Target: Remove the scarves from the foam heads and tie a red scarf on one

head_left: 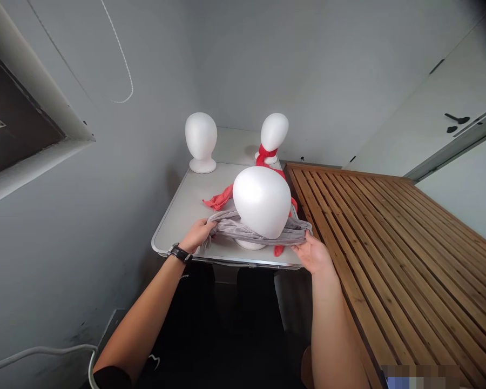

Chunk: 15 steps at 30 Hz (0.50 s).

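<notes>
A grey scarf [247,232] is looped around the neck of the nearest white mannequin head [262,197], which stands by the table's front edge. My left hand [198,235] pinches the scarf's left side, with a bit of fringe hanging below. On the other side my right hand [314,253] grips the right end of the loop, fingers partly hidden. The scarf is stretched sideways between both hands. A red scarf [267,154] is wrapped round the neck of a second mannequin head [274,131] at the back right; red cloth [219,200] also lies behind the near head.
A bare third mannequin head [201,138] stands at the back left of the grey table [172,227]. A slatted wooden platform [389,243] adjoins the table's right side. A wall borders the left; a white door [437,108] is at the far right.
</notes>
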Tool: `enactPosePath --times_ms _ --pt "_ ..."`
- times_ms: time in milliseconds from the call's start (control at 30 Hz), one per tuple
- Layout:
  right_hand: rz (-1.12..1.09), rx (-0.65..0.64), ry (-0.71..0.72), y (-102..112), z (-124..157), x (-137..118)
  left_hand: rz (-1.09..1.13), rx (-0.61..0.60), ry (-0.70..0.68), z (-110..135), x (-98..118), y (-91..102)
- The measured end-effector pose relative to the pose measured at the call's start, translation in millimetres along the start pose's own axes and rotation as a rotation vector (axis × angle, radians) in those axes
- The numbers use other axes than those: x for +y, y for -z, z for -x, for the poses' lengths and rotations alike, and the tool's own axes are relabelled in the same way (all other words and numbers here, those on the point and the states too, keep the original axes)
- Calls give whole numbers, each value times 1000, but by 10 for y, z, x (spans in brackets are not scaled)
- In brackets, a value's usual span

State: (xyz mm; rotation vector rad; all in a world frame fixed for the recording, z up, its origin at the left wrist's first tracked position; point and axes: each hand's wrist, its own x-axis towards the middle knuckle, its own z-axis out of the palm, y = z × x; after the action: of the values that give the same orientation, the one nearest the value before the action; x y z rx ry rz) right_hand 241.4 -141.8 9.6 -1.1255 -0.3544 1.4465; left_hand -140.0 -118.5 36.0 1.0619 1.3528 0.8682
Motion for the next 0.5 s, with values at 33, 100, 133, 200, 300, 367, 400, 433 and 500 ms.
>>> enactPosePath --times_ms 33,100,133,200,300,367,400,433,500 --pt "-2 -13 -22 -13 -38 -36 6 6 10 -12 5 22" --pt "-7 -7 -63 -56 -114 -95 12 18 22 -48 -3 59" --pt "-6 8 -77 -82 -152 -121 15 21 27 -73 -13 73" --pt "19 -2 -89 -128 -231 -171 21 28 35 -135 -32 95" --pt "174 -109 -71 -168 -350 -264 25 64 33 -251 -27 132" --pt "294 -169 -52 -195 -430 -359 35 92 22 -329 33 169" --pt "332 -178 -46 -219 -473 -426 43 97 13 -366 89 192" --pt "361 -184 -38 -256 -517 -509 54 97 1 -401 164 216" --pt "441 -201 1 -370 -615 -728 72 87 -46 -471 368 264"
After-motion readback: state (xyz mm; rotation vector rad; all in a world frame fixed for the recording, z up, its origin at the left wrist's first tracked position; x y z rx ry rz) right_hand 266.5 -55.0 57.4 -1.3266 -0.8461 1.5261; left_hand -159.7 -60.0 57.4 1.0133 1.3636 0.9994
